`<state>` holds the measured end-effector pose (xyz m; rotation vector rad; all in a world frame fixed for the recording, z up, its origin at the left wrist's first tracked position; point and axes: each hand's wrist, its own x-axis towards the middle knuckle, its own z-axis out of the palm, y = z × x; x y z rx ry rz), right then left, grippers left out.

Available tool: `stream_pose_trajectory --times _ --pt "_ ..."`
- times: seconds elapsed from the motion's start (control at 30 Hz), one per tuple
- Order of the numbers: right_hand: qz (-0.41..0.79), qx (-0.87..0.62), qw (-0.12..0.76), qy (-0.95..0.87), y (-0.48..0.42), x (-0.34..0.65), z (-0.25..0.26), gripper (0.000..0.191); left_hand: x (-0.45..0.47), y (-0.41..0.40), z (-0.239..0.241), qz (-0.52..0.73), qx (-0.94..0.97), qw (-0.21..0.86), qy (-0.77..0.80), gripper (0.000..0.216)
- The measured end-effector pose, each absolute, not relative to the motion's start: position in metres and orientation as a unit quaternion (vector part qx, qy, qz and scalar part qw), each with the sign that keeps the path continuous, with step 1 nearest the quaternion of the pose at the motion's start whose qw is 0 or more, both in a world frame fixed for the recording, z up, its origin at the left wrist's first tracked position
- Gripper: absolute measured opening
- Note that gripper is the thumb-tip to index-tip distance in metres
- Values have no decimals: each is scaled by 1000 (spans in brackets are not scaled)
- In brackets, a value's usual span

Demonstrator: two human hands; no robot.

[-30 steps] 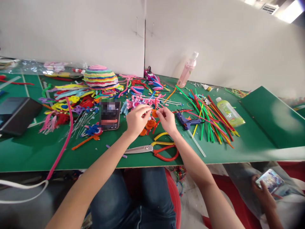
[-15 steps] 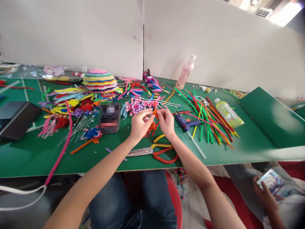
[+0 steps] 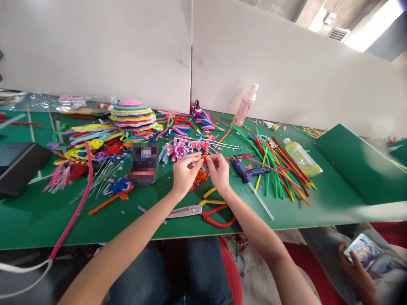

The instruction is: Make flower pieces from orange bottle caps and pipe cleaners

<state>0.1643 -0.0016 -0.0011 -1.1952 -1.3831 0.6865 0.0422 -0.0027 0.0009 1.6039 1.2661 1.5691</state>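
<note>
My left hand (image 3: 184,173) and my right hand (image 3: 218,170) meet above the green table (image 3: 104,220), fingers pinched together on a small orange pipe-cleaner piece (image 3: 204,157) held between them. More orange and red pieces (image 3: 199,175) lie just under the hands. A pink pipe-cleaner flower (image 3: 179,148) lies right behind my left hand. Scissors with yellow and red handles (image 3: 203,208) rest on the table below my wrists.
A blue glue gun (image 3: 248,170) and a spread of coloured sticks (image 3: 280,165) lie to the right, with a yellow-green bottle (image 3: 300,157) and a pink bottle (image 3: 245,106). Stacked felt discs (image 3: 132,113), a phone (image 3: 144,163) and a black box (image 3: 19,163) are left. Another person's hand holds a phone (image 3: 362,250) at lower right.
My hands have stayed pinched on the orange piece, drawing a little closer together; the view has tilted up slightly, so everything sits lower in frame.
</note>
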Motion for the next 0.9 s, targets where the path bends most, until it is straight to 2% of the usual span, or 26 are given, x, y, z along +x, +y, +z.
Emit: stream_pose_trajectory --times 0.2,0.3,0.4,0.63,0.8,0.9 --pt "365 -475 566 -566 -1 162 -6 23 40 3 0 593 504 411 474 22" --pt "418 -464 539 -565 2 167 -4 23 35 9 0 592 505 412 475 19" --pt "410 -474 517 -583 5 173 1 21 32 12 0 560 529 423 477 20" --pt "409 -476 548 -553 5 171 0 25 35 9 3 551 566 378 482 19" --pt "443 -464 579 -503 4 169 3 26 37 8 2 533 533 473 456 33" --pt "457 -470 555 -511 4 169 2 26 37 9 -1 547 489 490 471 39"
